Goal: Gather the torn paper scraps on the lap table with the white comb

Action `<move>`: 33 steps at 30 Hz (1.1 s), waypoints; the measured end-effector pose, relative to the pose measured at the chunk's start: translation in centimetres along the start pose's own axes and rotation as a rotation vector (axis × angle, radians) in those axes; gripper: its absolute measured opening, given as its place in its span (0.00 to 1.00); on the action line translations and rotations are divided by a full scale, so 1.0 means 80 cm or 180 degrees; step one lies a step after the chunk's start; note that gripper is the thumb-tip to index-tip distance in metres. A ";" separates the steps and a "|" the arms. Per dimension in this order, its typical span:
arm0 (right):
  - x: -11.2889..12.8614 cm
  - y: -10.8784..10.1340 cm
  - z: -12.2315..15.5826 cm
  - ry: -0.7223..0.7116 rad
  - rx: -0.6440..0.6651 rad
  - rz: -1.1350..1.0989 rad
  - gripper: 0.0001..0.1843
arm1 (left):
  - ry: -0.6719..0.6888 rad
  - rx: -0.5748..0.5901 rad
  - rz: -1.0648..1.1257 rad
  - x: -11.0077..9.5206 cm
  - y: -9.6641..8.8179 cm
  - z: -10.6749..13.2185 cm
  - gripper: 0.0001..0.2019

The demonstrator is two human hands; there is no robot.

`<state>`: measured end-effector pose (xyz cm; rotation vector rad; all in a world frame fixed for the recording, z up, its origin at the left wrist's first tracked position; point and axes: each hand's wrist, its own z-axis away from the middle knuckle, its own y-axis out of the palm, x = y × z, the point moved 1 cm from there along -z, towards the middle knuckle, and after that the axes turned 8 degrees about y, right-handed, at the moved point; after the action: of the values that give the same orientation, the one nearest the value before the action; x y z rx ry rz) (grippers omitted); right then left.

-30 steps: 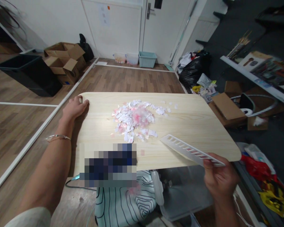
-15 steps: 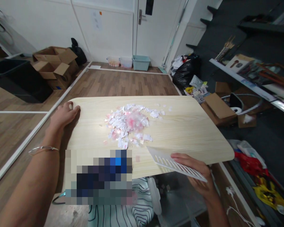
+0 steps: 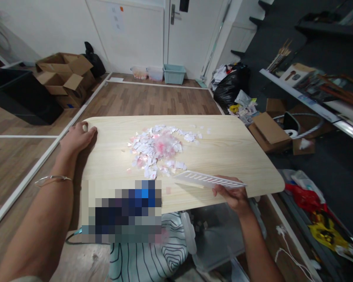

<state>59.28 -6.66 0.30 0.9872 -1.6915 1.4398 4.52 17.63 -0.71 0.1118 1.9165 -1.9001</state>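
Observation:
A loose heap of white and pink paper scraps [image 3: 153, 147] lies on the pale wooden tabletop [image 3: 223, 145]. My left hand [image 3: 78, 137] grips the table's far left edge, its fingers curled there. In my right hand [image 3: 233, 194] is a white slotted plastic panel [image 3: 208, 179], tilted over the near right part of the table. The panel's pointed left end is close to the near side of the scraps; I cannot tell whether it touches the tabletop. Beneath the near edge stands a grey plastic bin [image 3: 220, 239] with a few scraps inside.
A blurred-out dark patch [image 3: 120, 213] covers the near left table. Cardboard boxes [image 3: 66, 80] and a black bin [image 3: 23, 96] stand at left. A black bag [image 3: 231, 88], an open carton [image 3: 272, 131] and shelves [image 3: 312, 102] line the right. A blue-green tub [image 3: 174, 74] sits by the door.
My right hand has raised the slotted panel away from me and turned it, with its left end now nearer the scraps. The left hand keeps its hold on the table edge.

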 end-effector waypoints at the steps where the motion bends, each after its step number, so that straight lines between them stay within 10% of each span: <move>1: 0.000 -0.001 0.000 0.0085 0.0082 -0.0113 0.36 | 0.0006 0.0024 0.0040 0.000 -0.001 0.000 0.65; 14: -0.018 -0.001 0.011 0.0547 -0.0060 -0.0402 0.10 | 0.0121 0.0045 0.0076 0.014 0.006 -0.013 0.60; 24: -0.035 -0.006 0.011 0.0499 -0.0055 -0.0566 0.12 | 0.0321 0.0013 -0.0008 0.023 0.013 -0.020 0.61; 33: -0.039 -0.002 0.026 0.0859 -0.0495 -0.0600 0.27 | 0.0206 0.0120 -0.0245 0.001 0.003 -0.005 0.41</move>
<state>60.83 -8.42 -2.64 0.8041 -1.4491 1.2372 4.44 17.99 -1.00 0.1137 1.9536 -2.0067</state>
